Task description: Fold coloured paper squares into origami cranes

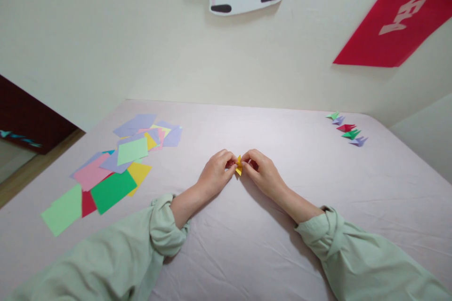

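Observation:
A small folded yellow paper piece [239, 166] sits between my two hands at the middle of the pale pink table cover [247, 244]. My left hand [216, 175] pinches its left side with closed fingers. My right hand [261, 171] pinches its right side, fingers also closed. Both forearms rest on the cover, in light green sleeves rolled up at the wrists. Most of the yellow piece is hidden by my fingertips.
A loose spread of coloured paper squares [113, 169] lies at the left: purple, pink, green, yellow, red. A row of several small folded paper figures [348, 130] stands at the far right. Red banners [395, 23] hang on the wall behind.

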{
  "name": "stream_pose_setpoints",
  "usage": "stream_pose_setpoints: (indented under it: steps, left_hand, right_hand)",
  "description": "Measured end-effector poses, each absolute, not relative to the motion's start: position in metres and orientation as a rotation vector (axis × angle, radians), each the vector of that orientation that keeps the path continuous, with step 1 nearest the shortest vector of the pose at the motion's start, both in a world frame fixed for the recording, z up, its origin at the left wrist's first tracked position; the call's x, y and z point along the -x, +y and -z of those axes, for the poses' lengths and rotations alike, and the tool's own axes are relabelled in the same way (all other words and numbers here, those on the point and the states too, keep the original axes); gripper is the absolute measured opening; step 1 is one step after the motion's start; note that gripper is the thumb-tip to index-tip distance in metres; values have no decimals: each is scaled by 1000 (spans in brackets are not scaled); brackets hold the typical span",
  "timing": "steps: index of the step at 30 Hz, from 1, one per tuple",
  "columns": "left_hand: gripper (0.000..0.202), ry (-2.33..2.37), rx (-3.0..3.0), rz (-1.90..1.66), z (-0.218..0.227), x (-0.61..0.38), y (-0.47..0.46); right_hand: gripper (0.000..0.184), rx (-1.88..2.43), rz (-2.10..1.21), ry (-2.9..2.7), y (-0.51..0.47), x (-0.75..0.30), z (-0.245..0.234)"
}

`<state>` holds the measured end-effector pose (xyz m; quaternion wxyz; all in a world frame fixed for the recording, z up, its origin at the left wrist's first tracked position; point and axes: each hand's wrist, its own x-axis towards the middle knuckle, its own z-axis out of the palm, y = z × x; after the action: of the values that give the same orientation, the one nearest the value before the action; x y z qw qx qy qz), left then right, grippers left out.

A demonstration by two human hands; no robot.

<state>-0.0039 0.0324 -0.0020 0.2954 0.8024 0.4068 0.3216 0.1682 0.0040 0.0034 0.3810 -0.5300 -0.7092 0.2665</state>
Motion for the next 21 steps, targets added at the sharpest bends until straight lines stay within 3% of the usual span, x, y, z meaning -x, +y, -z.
stream_pose_setpoints:
  steps: [21]
  left_hand:
    - [8, 1109, -2106, -851, 2, 4, 33]
  right_hand:
    - [8, 1370, -660, -1799, 6, -170, -4]
